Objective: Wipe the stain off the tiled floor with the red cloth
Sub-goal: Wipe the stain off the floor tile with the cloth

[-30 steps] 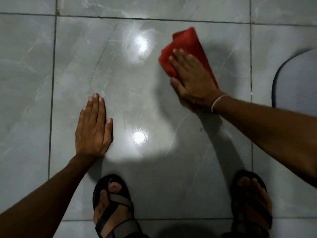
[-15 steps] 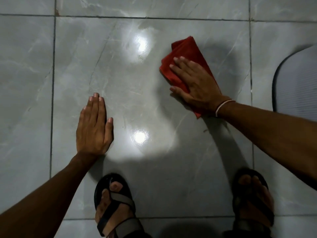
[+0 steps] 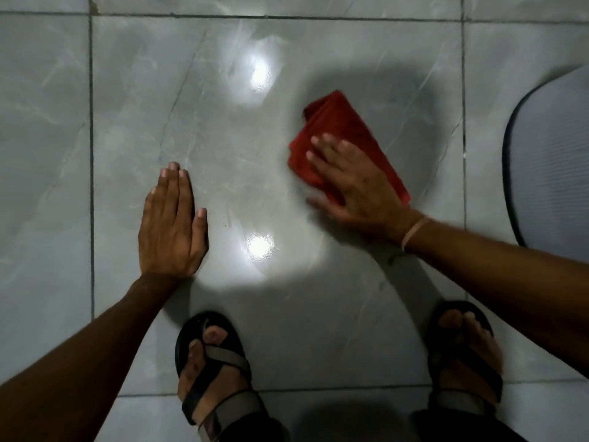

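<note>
Right hand (image 3: 357,183) is pressing flat, fingers spread, on the folded red cloth (image 3: 347,135) lying on the tiled floor (image 3: 223,148); left hand (image 3: 172,228) is bracing flat, empty; cloth is looking soft, light, best palmed centrally

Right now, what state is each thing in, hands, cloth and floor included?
Right hand: flat, fingers spread, pressing on the cloth, blurred.
Left hand: flat on the tile, fingers together, holding nothing.
Red cloth: folded, lying on the floor, partly under the hand.
Tiled floor: glossy, two light glares; no clear stain visible.
</note>
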Motion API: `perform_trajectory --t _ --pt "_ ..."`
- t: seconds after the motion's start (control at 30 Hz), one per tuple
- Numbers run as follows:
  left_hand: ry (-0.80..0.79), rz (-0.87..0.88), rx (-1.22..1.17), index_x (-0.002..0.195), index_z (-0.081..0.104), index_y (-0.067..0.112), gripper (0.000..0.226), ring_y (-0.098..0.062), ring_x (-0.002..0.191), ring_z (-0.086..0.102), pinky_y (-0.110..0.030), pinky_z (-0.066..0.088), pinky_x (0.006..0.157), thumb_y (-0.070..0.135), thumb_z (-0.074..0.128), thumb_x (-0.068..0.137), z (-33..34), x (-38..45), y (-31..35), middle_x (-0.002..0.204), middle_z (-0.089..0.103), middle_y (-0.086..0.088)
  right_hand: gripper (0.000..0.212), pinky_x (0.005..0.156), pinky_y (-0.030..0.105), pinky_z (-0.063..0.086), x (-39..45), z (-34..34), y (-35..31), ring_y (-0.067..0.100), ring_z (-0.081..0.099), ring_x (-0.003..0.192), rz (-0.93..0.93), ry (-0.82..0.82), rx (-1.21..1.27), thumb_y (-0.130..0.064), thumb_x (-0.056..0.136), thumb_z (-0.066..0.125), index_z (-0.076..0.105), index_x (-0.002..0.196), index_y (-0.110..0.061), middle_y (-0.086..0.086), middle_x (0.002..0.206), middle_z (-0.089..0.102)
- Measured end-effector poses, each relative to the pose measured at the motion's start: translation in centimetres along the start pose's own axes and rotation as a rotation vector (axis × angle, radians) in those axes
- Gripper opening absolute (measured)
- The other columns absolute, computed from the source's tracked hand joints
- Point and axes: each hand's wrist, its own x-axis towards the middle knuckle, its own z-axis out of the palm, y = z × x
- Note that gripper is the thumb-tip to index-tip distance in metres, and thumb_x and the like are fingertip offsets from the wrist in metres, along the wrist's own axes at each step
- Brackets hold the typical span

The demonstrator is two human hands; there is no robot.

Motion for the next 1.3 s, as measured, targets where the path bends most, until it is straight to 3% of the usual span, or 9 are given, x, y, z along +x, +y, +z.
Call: perform_trajectory --t 0.1,0.27,0.43,0.6,0.77,1.03,1.13,1.2,1.3 --pt "0.011 -0.001 0.004 0.165 0.016 0.000 0.067 -0.029 0.164 0.012 -0.043 0.012 0.133 0.031 0.029 0.108 0.1 -0.1 -0.3 0.175 0.015 -0.018 0.070 0.125 0.051 0.039 -2.8 -1.0 0.8 0.037 0.043 0.152 -0.349 -0.136 0.001 -0.050 0.101 0.064 0.053 0.151 -0.003 0.021 0.160 0.048" --pt "0.017 -0.006 -0.001 0.165 0.018 0.000 0.067 -0.029 0.163 0.014 -0.041 0.011 0.133 0.030 0.032 0.107 0.1 0.0 -0.3 0.174 0.016 -0.018 0.070 0.127 0.052 0.035 -0.2 -0.6 0.4 0.036 0.038 0.156 -0.108 -0.028 0.001 -0.054 0.105 0.052 0.049 0.154 -0.004 0.020 0.164 0.043" --pt "0.010 -0.014 -0.002 0.166 0.016 0.002 0.068 -0.027 0.164 0.012 -0.037 0.007 0.133 0.031 0.032 0.107 0.0 0.2 -0.2 0.175 0.015 -0.016 0.068 0.131 0.044 0.028 -2.8 -0.1 0.8 0.030 0.030 0.160 -0.478 -0.173 -0.066 -0.049 0.107 0.050 0.040 0.159 -0.007 0.016 0.169 0.035" --pt "0.039 -0.022 0.007 0.165 0.020 0.001 0.067 -0.026 0.163 0.015 -0.036 0.008 0.132 0.031 0.034 0.107 0.1 -0.2 -0.1 0.175 0.017 -0.014 0.064 0.131 0.052 0.027 9.2 -0.9 3.6 0.034 0.028 0.160 -0.120 -0.027 -0.163 -0.040 0.110 0.044 0.032 0.162 -0.004 0.019 0.171 0.030" --pt "0.025 -0.016 0.003 0.165 0.019 0.002 0.067 -0.025 0.164 0.013 -0.037 0.008 0.133 0.031 0.034 0.107 -0.1 -0.2 0.0 0.175 0.016 -0.014 0.067 0.135 0.043 0.014 15.0 -0.2 0.3 0.027 0.016 0.164 0.107 -0.033 -0.172 -0.044 0.110 0.027 0.022 0.166 -0.007 0.014 0.175 0.019" --pt "0.025 -0.002 0.014 0.165 0.020 0.002 0.067 -0.027 0.163 0.015 -0.041 0.013 0.132 0.030 0.034 0.107 0.1 -0.1 -0.1 0.175 0.018 -0.015 0.070 0.131 0.048 0.026 -5.8 2.7 -10.4 0.029 0.023 0.162 -0.318 -0.233 0.093 -0.041 0.107 0.049 0.028 0.164 -0.006 0.015 0.172 0.029" --pt "0.030 0.000 0.011 0.164 0.021 0.000 0.067 -0.028 0.163 0.015 -0.043 0.014 0.132 0.031 0.034 0.107 0.0 -0.1 -0.1 0.174 0.018 -0.016 0.065 0.131 0.043 0.027 -9.1 2.2 -7.8 0.022 0.023 0.163 -0.493 -0.325 0.080 -0.041 0.108 0.046 0.030 0.164 -0.011 0.008 0.173 0.030" --pt "0.030 0.006 -0.002 0.164 0.021 0.000 0.067 -0.028 0.163 0.015 -0.043 0.014 0.132 0.031 0.034 0.106 0.1 0.0 0.0 0.174 0.018 -0.016 0.059 0.132 0.042 0.026 -7.0 1.3 -3.5 0.021 0.027 0.161 -0.467 -0.261 0.033 -0.038 0.107 0.048 0.039 0.161 -0.013 0.008 0.170 0.036" --pt "0.029 -0.002 -0.005 0.164 0.020 0.000 0.067 -0.028 0.163 0.015 -0.045 0.015 0.132 0.031 0.033 0.106 0.1 0.0 -0.2 0.174 0.017 -0.015 0.057 0.126 0.054 0.034 -0.5 -1.4 5.2 0.033 0.034 0.158 -0.199 -0.085 -0.133 -0.031 0.108 0.048 0.040 0.160 -0.008 0.018 0.168 0.038"
